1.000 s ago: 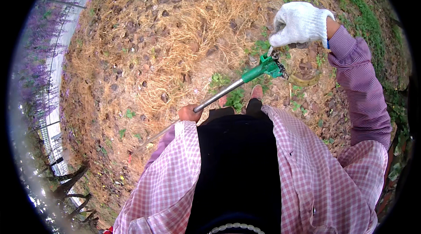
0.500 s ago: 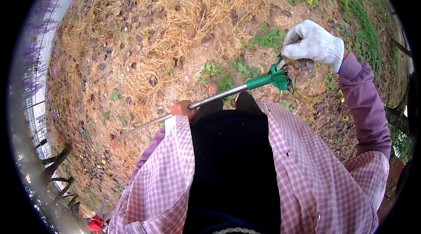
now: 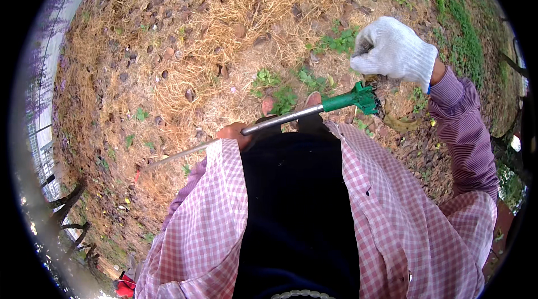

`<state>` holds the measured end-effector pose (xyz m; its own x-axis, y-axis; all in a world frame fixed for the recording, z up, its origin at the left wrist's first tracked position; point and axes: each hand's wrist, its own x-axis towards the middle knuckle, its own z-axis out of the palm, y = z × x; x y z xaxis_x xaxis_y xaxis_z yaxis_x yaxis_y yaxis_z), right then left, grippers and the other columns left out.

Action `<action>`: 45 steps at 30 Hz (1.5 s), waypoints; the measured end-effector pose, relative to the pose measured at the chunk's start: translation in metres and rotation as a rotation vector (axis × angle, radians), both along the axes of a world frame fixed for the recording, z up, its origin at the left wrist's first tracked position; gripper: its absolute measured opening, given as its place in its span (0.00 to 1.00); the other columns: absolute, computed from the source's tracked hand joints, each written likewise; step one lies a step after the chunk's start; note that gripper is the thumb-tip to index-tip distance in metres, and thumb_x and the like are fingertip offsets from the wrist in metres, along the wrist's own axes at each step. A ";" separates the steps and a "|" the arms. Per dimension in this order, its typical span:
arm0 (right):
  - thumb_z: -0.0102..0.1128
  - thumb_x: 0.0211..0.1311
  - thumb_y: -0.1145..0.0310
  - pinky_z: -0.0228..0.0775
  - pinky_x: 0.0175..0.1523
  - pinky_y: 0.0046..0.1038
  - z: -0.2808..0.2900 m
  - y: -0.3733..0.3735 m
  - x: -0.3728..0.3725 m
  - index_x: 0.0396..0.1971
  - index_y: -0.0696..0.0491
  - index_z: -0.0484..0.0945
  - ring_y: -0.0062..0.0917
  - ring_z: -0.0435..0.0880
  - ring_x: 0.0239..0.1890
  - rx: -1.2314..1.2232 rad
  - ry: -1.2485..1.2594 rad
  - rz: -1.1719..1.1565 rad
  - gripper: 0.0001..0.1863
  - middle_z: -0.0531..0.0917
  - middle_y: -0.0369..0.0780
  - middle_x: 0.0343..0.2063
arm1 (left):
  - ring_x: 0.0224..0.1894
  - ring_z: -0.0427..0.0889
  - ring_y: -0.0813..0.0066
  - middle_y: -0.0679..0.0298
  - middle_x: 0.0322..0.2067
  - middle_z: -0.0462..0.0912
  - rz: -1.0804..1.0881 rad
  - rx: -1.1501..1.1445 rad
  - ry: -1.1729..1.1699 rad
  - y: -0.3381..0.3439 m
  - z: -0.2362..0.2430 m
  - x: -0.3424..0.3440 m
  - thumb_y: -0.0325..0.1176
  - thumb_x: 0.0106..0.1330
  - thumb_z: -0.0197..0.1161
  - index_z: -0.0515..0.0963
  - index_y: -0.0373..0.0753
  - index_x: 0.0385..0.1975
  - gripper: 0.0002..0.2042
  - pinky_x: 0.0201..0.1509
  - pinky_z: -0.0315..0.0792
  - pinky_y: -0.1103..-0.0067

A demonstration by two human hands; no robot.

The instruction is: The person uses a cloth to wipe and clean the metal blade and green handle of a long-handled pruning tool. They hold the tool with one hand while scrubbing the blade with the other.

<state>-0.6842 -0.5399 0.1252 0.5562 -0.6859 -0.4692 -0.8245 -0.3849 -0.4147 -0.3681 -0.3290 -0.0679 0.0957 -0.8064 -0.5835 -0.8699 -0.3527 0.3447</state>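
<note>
My left hand (image 3: 231, 130), bare, is wrapped round the metal pole of a long-handled tool (image 3: 288, 117) lying slantwise before my body. Its green plastic head (image 3: 358, 98) points up to the right, with dark, bristle-like bits at its end; the exact kind of tool is unclear. The pole's other end slopes down left toward the ground, near a small red piece. Just above the green head, my right hand (image 3: 392, 55) in a white knitted glove has its fingers curled together. Whatever they hold, if anything, is hidden.
Dry straw (image 3: 207, 47) and brown leaves cover the ground, with green weeds (image 3: 284, 97) around my feet. A curled yellowish leaf (image 3: 400, 124) lies beside the green head. Tree trunks (image 3: 70, 201) and a pale paved strip (image 3: 61, 30) are at the left; something red (image 3: 125, 286) is at lower left.
My right hand has risen slightly and moved left, away from the green head it was touching. The head has shifted a little right, while my left hand keeps its grip on the pole.
</note>
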 end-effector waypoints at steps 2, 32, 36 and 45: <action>0.63 0.50 0.51 0.70 0.23 0.22 0.005 0.004 -0.003 0.21 0.58 0.80 0.20 0.76 0.13 0.038 -0.100 -0.123 0.22 0.78 0.35 0.13 | 0.28 0.81 0.53 0.54 0.23 0.80 -0.009 -0.015 -0.004 0.001 -0.001 0.000 0.54 0.54 0.59 0.81 0.46 0.23 0.17 0.35 0.75 0.64; 0.58 0.52 0.51 0.73 0.34 0.32 0.031 -0.005 -0.016 0.26 0.54 0.81 0.34 0.81 0.25 -0.206 0.146 0.091 0.19 0.80 0.43 0.21 | 0.17 0.77 0.60 0.61 0.14 0.77 0.008 -0.484 -0.010 -0.009 -0.040 0.021 0.43 0.46 0.67 0.78 0.46 0.12 0.11 0.24 0.72 0.69; 0.63 0.45 0.55 0.71 0.28 0.35 0.030 0.003 -0.011 0.20 0.55 0.78 0.39 0.79 0.22 -0.170 0.248 0.227 0.16 0.77 0.45 0.16 | 0.17 0.77 0.59 0.59 0.13 0.76 0.061 -0.454 -0.008 -0.004 -0.031 0.014 0.45 0.51 0.66 0.76 0.44 0.11 0.15 0.25 0.72 0.68; 0.62 0.41 0.53 0.70 0.27 0.38 0.015 0.032 -0.016 0.17 0.51 0.78 0.39 0.78 0.21 -0.130 0.432 0.206 0.15 0.76 0.43 0.14 | 0.17 0.75 0.59 0.60 0.13 0.74 0.022 -0.738 -0.069 0.012 -0.061 0.006 0.44 0.43 0.71 0.73 0.41 0.10 0.17 0.22 0.69 0.67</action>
